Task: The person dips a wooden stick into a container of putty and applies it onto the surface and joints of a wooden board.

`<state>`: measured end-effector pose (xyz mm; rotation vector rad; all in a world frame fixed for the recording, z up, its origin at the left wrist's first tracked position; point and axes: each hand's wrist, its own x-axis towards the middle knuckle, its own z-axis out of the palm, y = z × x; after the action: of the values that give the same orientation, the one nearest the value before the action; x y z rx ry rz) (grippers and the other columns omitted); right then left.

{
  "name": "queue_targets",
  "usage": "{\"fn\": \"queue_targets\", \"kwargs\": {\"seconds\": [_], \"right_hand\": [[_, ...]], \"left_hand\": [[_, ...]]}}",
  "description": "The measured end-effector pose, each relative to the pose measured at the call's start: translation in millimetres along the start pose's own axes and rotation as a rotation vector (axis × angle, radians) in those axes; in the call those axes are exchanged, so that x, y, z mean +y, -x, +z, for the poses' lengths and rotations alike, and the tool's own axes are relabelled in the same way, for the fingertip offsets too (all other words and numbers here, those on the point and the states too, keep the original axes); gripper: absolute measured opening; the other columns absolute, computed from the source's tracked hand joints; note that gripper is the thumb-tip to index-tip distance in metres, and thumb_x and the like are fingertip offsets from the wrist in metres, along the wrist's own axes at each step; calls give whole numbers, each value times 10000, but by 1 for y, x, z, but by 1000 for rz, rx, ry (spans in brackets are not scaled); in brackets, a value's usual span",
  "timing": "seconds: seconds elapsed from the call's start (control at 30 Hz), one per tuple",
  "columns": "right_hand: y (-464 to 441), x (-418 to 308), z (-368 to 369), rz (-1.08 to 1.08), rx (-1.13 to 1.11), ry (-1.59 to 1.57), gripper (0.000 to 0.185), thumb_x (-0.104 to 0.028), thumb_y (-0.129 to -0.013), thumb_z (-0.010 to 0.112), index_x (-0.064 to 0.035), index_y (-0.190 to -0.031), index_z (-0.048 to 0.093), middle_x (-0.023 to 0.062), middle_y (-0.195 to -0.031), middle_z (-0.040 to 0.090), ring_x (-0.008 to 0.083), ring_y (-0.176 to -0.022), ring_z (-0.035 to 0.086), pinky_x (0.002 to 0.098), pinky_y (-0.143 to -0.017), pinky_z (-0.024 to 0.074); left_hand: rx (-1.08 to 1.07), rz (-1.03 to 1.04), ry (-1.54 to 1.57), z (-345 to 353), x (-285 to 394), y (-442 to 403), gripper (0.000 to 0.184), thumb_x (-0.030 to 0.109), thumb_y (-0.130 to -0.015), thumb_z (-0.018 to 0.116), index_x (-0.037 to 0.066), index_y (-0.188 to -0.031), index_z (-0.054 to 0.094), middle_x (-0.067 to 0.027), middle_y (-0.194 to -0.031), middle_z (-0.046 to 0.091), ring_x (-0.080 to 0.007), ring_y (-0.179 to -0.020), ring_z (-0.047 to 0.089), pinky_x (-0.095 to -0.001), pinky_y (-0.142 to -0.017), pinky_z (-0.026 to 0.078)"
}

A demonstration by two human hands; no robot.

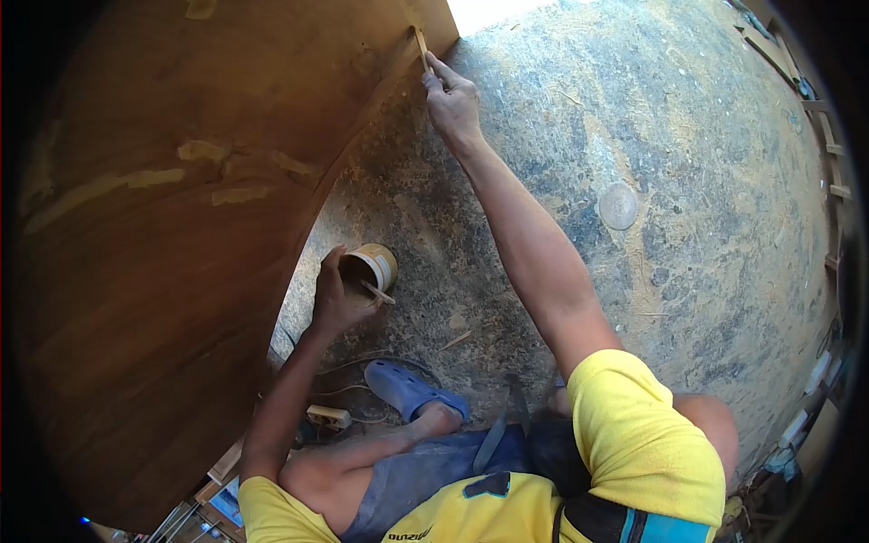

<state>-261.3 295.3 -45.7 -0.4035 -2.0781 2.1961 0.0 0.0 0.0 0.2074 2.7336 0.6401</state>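
Through my head camera I see the right hand (453, 107) stretched far forward, thumb and fingers pinching a thin stick (423, 52), whose tip meets the brown panel (163, 299) close to its far corner. I have the left hand (337, 306) nearer the body, fingers curled around a tub (385, 263), which is tilted with its dark mouth towards that hand. An other stick (378, 292) lies across the mouth; I cannot tell whether the fingers grip it. The panel rises along my left side, with pale patches (152, 179) smeared over its face. Below the tub I make out a blue clog (405, 389) on a foot, and a socket strip (328, 416) beside it. Further out, a round disc (619, 205) lies on the dusty floor (733, 244), right of the outstretched forearm, and wood pieces (768, 52) line the far right edge.
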Motion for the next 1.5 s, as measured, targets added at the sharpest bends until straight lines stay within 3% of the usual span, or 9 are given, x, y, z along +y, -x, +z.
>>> {"fn": "queue_targets", "kwargs": {"seconds": [0.2,0.27,0.4,0.67,0.73,0.97,1.37,1.43,1.5], "right_hand": [[2,20,-21,79,-182,144,451,-146,-1062,632,-175,-1512,643,74,-1074,764,93,-848,631,262,-769,542],[-7,52,-24,-374,31,208,477,-177,-1012,670,-241,-1484,669,136,-1161,774,261,-925,722,388,-887,561],[-12,30,-24,-109,-40,163,481,-155,-1025,661,-260,-1495,656,167,-1209,749,306,-1072,736,396,-968,553],[3,40,-22,-195,-115,164,463,-145,-1028,660,-172,-1490,657,180,-1129,778,242,-1006,747,368,-942,562],[-3,16,-25,-82,-77,-3,460,-160,-1082,612,-123,-1541,605,25,-973,697,60,-820,580,265,-715,506],[11,2,1,52,-101,-73,470,-133,-1078,611,-45,-1538,585,-43,-801,613,35,-634,442,243,-552,383],[43,33,20,53,11,-135,504,-162,-1052,633,-119,-1552,584,132,-1017,768,168,-817,684,359,-819,571],[31,42,22,-84,18,-137,502,-132,-1096,606,-111,-1592,535,8,-934,702,73,-699,615,267,-673,563],[28,44,29,-3,1,-205,500,-146,-1066,628,-168,-1563,582,112,-1032,766,136,-826,700,328,-783,584]], "left_hand": [[37,64,-51,0,2,-3,1270,275,-609,1023,44,-1603,267,-232,-1561,412,-431,-1437,462,-518,-1190,422],[49,89,-51,1,0,-3,1278,270,-603,1024,47,-1605,264,-235,-1562,412,-434,-1435,464,-518,-1188,423],[67,114,-43,0,0,-4,1290,264,-593,1026,51,-1610,261,-240,-1561,415,-442,-1430,468,-515,-1190,423],[29,58,-5,2,-2,-3,1347,231,-544,1045,59,-1616,248,-225,-1600,392,-426,-1484,422,-495,-1235,381],[27,62,5,3,-3,-3,1350,226,-538,1045,57,-1616,250,-225,-1600,390,-424,-1486,418,-492,-1238,378],[51,90,-29,2,0,-4,1312,249,-568,1032,35,-1607,260,-240,-1548,422,-436,-1430,462,-502,-1194,419],[52,86,-27,-1,4,-4,1273,230,-575,1024,55,-1593,279,-233,-1544,430,-435,-1425,475,-510,-1182,431],[58,81,-24,1,2,-4,1271,233,-577,1024,56,-1592,281,-233,-1542,432,-437,-1422,478,-509,-1181,432],[69,79,-23,2,0,-3,1269,235,-578,1024,56,-1592,282,-233,-1540,434,-438,-1419,481,-509,-1179,434]]}}
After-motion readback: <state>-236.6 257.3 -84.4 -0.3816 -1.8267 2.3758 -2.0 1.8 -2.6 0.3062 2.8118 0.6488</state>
